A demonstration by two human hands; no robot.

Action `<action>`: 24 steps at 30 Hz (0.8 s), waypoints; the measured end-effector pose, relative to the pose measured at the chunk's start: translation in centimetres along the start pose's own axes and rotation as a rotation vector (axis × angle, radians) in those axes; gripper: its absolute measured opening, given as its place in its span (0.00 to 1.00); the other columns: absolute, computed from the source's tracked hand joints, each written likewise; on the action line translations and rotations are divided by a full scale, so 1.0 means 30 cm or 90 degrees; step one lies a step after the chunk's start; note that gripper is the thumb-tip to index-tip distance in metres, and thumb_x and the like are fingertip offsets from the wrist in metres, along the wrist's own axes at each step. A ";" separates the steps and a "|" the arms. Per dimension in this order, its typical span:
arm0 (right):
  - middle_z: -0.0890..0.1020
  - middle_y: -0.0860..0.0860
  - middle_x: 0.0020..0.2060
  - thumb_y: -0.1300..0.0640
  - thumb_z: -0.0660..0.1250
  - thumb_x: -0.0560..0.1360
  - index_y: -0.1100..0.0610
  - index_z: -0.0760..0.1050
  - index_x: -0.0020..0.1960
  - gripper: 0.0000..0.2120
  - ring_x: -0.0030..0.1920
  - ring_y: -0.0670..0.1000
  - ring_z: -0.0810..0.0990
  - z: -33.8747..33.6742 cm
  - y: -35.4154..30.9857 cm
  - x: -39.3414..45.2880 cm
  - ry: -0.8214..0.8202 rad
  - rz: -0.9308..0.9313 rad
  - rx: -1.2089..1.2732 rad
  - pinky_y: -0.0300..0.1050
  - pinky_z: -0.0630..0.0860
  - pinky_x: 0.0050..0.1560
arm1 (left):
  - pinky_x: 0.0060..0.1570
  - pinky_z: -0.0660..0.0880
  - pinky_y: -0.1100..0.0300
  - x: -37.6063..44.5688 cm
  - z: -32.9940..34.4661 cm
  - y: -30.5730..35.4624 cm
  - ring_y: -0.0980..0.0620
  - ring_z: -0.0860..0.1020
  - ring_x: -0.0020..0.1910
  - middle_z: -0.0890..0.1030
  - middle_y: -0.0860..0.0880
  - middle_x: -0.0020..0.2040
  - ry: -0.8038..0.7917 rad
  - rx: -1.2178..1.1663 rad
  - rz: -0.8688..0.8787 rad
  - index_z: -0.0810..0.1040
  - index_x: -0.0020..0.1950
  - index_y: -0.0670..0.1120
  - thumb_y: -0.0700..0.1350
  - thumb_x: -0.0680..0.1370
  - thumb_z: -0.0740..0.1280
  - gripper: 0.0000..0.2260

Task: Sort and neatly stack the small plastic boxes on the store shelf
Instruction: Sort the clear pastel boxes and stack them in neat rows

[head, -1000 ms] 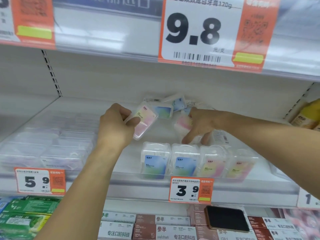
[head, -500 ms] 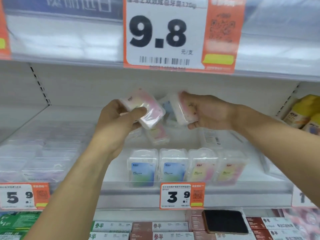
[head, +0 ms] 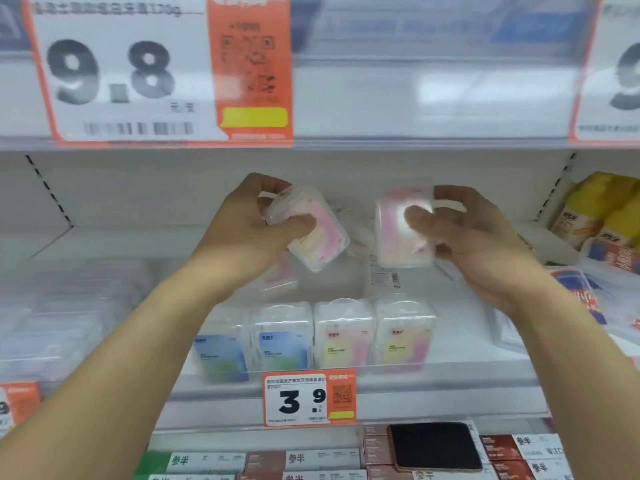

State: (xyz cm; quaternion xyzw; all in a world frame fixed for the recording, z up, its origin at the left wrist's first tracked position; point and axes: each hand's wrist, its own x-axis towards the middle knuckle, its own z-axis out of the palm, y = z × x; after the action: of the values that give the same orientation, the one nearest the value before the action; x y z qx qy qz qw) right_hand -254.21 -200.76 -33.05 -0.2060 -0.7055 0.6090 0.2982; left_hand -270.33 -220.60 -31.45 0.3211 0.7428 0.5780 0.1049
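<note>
My left hand [head: 249, 230] grips a small clear plastic box with a pink and yellow label [head: 318, 237], tilted, above the shelf. My right hand [head: 464, 237] holds a second pink-labelled box [head: 398, 237] upright, a little to the right of the first; the two boxes are apart. Below them a row of the same boxes stands at the shelf front: two blue-labelled ones [head: 280, 337] on the left and two pink and yellow ones [head: 405, 334] on the right. A few loose boxes [head: 280, 275] lie behind the row, blurred.
The white shelf [head: 450, 379] has a clear front lip with a 3.9 price tag [head: 310, 396]. Clear flat packs [head: 69, 313] fill its left side. Yellow packages [head: 595, 209] stand at the right. A dark phone [head: 434, 445] lies on boxes on the shelf below.
Both hands have lifted a pink box each off the loose pile and drawn apart. The view has shifted right and closer to the shelf.
</note>
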 end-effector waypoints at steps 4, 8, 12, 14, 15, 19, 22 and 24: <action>0.81 0.57 0.51 0.49 0.67 0.79 0.50 0.70 0.52 0.08 0.43 0.56 0.83 -0.039 0.035 -0.010 0.144 0.014 0.062 0.49 0.82 0.35 | 0.45 0.83 0.54 0.014 0.033 0.026 0.51 0.83 0.46 0.82 0.49 0.53 -0.030 0.014 0.002 0.75 0.59 0.50 0.42 0.72 0.74 0.17; 0.85 0.52 0.41 0.51 0.69 0.78 0.49 0.81 0.50 0.04 0.33 0.51 0.81 -0.080 0.030 -0.011 0.157 -0.021 0.044 0.45 0.80 0.31 | 0.45 0.82 0.56 0.030 0.062 0.032 0.51 0.84 0.48 0.82 0.49 0.52 -0.114 0.043 -0.009 0.77 0.59 0.50 0.43 0.73 0.73 0.16; 0.86 0.53 0.49 0.53 0.72 0.71 0.54 0.83 0.53 0.12 0.42 0.53 0.84 -0.126 0.059 -0.014 -0.006 0.103 0.081 0.48 0.82 0.37 | 0.47 0.82 0.53 0.045 0.102 0.034 0.51 0.84 0.48 0.84 0.47 0.51 -0.181 0.045 -0.033 0.78 0.59 0.46 0.45 0.77 0.69 0.11; 0.84 0.55 0.56 0.58 0.71 0.69 0.56 0.79 0.61 0.21 0.49 0.56 0.85 -0.144 0.064 -0.017 -0.053 0.154 0.104 0.50 0.84 0.42 | 0.46 0.83 0.53 0.050 0.113 0.035 0.51 0.84 0.47 0.84 0.46 0.51 -0.201 0.049 -0.051 0.78 0.59 0.45 0.48 0.79 0.66 0.11; 0.83 0.57 0.58 0.60 0.72 0.67 0.57 0.77 0.64 0.25 0.52 0.58 0.85 -0.150 0.065 -0.017 -0.044 0.165 0.111 0.51 0.84 0.43 | 0.45 0.83 0.54 0.053 0.117 0.034 0.51 0.84 0.46 0.84 0.46 0.50 -0.208 0.052 -0.056 0.78 0.59 0.44 0.49 0.79 0.66 0.12; 0.84 0.58 0.54 0.57 0.79 0.56 0.59 0.77 0.60 0.33 0.52 0.57 0.85 -0.154 0.077 -0.005 0.042 0.130 0.126 0.48 0.84 0.44 | 0.42 0.82 0.58 0.070 0.112 0.027 0.52 0.85 0.45 0.85 0.46 0.48 -0.240 0.071 -0.086 0.79 0.57 0.45 0.49 0.79 0.66 0.11; 0.87 0.50 0.41 0.49 0.77 0.57 0.57 0.82 0.51 0.24 0.41 0.48 0.85 -0.126 0.065 -0.007 0.005 0.081 0.100 0.38 0.80 0.37 | 0.46 0.81 0.57 0.081 0.103 0.025 0.49 0.84 0.48 0.85 0.45 0.49 -0.293 0.086 -0.125 0.79 0.57 0.44 0.45 0.77 0.68 0.10; 0.86 0.47 0.38 0.49 0.74 0.62 0.56 0.83 0.49 0.18 0.38 0.45 0.84 -0.105 0.052 -0.014 -0.037 0.060 0.073 0.35 0.79 0.36 | 0.49 0.80 0.56 0.086 0.098 0.026 0.49 0.83 0.49 0.84 0.44 0.50 -0.339 0.109 -0.130 0.79 0.56 0.44 0.43 0.76 0.69 0.10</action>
State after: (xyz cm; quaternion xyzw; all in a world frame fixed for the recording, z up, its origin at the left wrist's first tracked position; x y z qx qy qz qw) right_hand -251.90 -198.45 -34.40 -0.2036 -0.6676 0.6673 0.2599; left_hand -270.48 -216.63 -31.10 0.3929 0.7638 0.3951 0.3258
